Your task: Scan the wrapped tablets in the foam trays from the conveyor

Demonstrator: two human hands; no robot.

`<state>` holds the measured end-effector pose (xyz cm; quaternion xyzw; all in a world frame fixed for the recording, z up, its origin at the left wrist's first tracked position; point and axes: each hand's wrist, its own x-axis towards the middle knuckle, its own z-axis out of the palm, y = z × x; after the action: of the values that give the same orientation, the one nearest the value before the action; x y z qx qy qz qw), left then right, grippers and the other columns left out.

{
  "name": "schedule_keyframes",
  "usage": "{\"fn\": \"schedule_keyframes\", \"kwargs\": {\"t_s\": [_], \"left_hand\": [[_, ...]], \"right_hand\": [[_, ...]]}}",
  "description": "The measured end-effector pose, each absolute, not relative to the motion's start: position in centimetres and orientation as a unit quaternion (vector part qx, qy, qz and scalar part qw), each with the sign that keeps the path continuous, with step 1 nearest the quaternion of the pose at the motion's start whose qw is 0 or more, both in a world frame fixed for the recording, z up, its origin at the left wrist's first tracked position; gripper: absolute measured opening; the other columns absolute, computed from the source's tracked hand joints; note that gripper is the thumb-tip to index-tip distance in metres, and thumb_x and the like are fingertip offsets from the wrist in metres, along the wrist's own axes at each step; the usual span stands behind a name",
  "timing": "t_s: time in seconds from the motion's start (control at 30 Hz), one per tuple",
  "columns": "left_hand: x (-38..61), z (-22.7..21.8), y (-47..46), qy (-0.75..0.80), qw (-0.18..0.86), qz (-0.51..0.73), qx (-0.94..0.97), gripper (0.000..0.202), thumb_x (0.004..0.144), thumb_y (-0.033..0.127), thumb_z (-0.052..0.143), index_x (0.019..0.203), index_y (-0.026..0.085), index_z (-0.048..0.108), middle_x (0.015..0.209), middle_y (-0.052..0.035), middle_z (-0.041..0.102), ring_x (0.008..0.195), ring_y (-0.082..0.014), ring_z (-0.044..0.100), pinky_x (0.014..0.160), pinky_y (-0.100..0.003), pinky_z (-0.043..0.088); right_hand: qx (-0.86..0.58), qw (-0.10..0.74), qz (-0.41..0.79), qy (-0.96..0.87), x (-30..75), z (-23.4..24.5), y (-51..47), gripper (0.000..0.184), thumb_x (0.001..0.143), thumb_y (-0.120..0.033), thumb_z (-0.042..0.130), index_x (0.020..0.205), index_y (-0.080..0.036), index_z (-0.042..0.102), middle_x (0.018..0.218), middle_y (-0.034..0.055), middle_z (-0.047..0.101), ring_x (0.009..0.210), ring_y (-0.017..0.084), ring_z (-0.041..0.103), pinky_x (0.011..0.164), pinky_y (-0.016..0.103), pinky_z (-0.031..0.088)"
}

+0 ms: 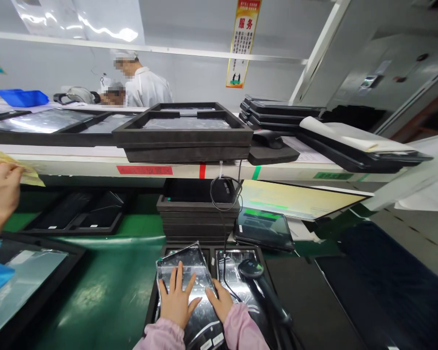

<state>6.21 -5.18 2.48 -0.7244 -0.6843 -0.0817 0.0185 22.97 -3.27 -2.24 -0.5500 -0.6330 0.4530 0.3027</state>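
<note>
Both my hands rest on a shiny plastic-bagged flat panel (190, 272) that lies in the left slot of a black tray (153, 301) in front of me. My left hand (175, 296) lies flat on the bag with fingers spread. My right hand (221, 301) presses the bag's right edge, fingers stretched toward the left hand. A second bagged panel (241, 272) fills the tray's right slot. A black handheld scanner (259, 282) lies on it, its cable running up to the shelf.
A stack of black foam trays (199, 214) stands behind on the green belt (105, 291). The shelf above carries more trays (182, 129) and stacked devices (277, 114). A co-worker's hand (0, 194) holds paper at left; a person in white stands far back.
</note>
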Motion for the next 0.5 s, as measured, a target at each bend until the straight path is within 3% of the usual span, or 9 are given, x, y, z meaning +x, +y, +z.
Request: {"fn": "schedule_keyframes", "kwargs": {"t_s": [0.5], "left_hand": [[6.75,1.69,-6.24,-0.663,-0.058,-0.071,-0.743,0.051,0.074,0.042,0.058,0.123,0.042,0.046,0.147,-0.0142,0.023,0.134,-0.0322,0.023,0.101,-0.062,0.015]], "right_hand": [[-0.555,0.292,0.453,-0.633,22.95,-2.22,-3.31,0.048,0.083,-0.05,0.042,0.112,-0.013,0.053,0.108,0.0134,0.064,0.101,0.025,0.059,0.089,0.037,0.044]]}}
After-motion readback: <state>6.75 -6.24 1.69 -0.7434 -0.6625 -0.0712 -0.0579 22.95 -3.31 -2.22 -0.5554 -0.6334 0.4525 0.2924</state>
